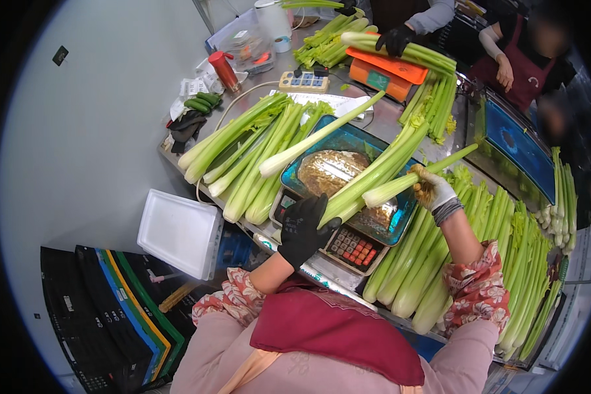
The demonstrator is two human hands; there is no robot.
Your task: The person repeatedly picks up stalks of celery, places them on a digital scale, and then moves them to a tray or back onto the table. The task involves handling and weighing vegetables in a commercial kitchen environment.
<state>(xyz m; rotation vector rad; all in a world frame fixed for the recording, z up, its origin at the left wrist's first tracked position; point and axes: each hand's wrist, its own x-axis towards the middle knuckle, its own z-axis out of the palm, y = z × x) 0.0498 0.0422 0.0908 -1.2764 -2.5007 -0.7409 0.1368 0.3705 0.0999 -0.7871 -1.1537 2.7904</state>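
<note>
My left hand (302, 228), in a black glove, is closed around the base of a long celery bunch (382, 169) that slants over the scale. In a white and tan glove, my right hand (433, 188) grips a thinner celery stalk (391, 190), its pale base pointing left across the bunch. Below both is a digital scale (354, 249) with a keypad and a wet blue pan (404, 222). Another celery stalk (322, 138) rests over the pan's far left edge. Whether the bunch touches the pan, I cannot tell.
Celery bunches (243, 141) lie left of the scale, and rows of celery (466, 230) fill the right. Beyond are an orange scale (386, 72), a power strip (303, 82) and a red bottle (224, 71). A co-worker's black-gloved hand (395, 41) holds celery there. A white bin (179, 230) stands lower left.
</note>
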